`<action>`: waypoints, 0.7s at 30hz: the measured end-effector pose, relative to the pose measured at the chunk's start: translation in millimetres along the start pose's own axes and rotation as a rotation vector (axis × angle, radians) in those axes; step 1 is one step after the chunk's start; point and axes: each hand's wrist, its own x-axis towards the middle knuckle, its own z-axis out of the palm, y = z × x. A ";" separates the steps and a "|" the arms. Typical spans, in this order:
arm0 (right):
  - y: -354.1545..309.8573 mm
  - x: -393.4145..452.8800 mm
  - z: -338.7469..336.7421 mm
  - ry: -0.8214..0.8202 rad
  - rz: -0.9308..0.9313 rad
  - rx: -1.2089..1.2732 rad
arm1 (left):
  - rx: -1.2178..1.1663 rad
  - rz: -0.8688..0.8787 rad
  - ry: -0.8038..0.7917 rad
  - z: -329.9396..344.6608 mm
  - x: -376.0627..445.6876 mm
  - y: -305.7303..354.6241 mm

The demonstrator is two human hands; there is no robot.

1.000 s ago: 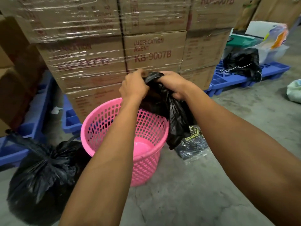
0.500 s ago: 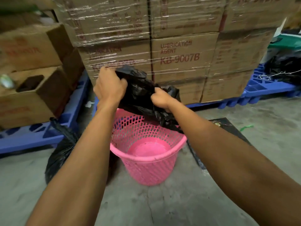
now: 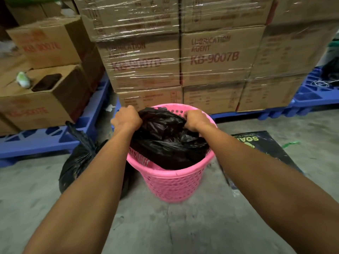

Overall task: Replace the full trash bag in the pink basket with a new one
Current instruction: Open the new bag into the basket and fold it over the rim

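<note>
The pink basket (image 3: 172,182) stands on the concrete floor in front of me. A new black trash bag (image 3: 165,140) is bunched in its mouth and hides the inside. My left hand (image 3: 126,119) grips the bag's edge at the basket's left rim. My right hand (image 3: 196,119) grips the bag's edge near the far right rim. The full black trash bag (image 3: 80,160), tied at the top, sits on the floor just left of the basket, partly behind my left forearm.
Shrink-wrapped cardboard boxes (image 3: 214,57) on blue pallets (image 3: 45,140) rise right behind the basket. More boxes (image 3: 42,99) stand at the left. A flat black printed packet (image 3: 264,145) lies on the floor to the right. Bare concrete (image 3: 165,231) lies near me.
Both hands have lowered the new bag from above the basket into its mouth and moved apart to the rim. The basket's bottom, visible earlier, is now covered.
</note>
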 end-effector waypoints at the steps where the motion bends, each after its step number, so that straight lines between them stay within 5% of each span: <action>1: -1.1 2.8 -10.5 0.033 0.012 0.043 | 0.006 -0.023 0.040 0.3 4.2 -2.6; 4: -3.8 9.8 -26.8 0.052 0.037 0.186 | 0.097 0.023 0.104 -0.3 7.2 -1.5; 10: -20.0 3.1 -27.3 -0.048 -0.124 0.235 | 0.369 0.567 0.156 4.5 -5.7 44.5; 16: -5.8 -14.2 -50.1 -0.008 0.006 -0.218 | 0.140 0.327 0.107 13.4 -0.9 20.9; 21: 19.0 -13.5 -66.6 0.143 0.121 -0.180 | 0.142 0.307 0.092 20.4 8.7 0.6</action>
